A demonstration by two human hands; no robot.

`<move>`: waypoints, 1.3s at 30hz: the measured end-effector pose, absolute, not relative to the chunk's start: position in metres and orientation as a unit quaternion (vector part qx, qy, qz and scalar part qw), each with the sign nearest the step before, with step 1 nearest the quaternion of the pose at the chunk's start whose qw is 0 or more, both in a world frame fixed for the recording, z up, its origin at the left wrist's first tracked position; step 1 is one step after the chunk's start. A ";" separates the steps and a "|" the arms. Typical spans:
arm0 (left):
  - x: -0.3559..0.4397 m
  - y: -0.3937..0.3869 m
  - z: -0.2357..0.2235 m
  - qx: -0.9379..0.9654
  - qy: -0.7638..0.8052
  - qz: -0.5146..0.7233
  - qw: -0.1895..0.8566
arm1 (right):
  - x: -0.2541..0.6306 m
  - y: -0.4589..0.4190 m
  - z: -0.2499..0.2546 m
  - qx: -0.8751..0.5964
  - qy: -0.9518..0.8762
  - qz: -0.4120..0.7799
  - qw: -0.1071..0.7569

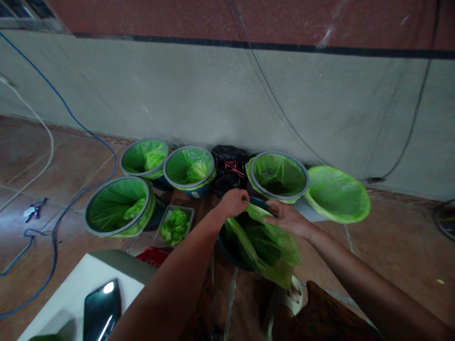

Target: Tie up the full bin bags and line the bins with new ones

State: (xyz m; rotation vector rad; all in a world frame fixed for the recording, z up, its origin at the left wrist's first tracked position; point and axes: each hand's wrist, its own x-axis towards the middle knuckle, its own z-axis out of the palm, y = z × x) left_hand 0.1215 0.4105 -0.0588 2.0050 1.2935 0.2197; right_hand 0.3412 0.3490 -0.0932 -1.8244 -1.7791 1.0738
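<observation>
My left hand (pixel 233 201) is closed in a pinch on the far edge of a green plastic bag (pixel 265 244). My right hand (pixel 287 219) grips the same bag's rim a little to the right. The bag hangs partly inside a dark blue bin (pixel 227 248) on the floor in front of me, its lower part spilling over the near rim. Both forearms reach forward from the bottom of the view.
Several bins lined with green bags stand along the wall: (pixel 119 206), (pixel 145 157), (pixel 189 168), (pixel 278 175), (pixel 337 193). A black bag (pixel 229 166) lies between them. A tray of green bags (pixel 175 225), a phone (pixel 101 310) on a white surface, blue cable (pixel 53 227) at left.
</observation>
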 end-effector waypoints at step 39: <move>0.115 0.406 -0.071 0.763 0.587 -0.054 0.265 | 0.358 0.364 -0.127 -0.678 -0.619 0.322 0.231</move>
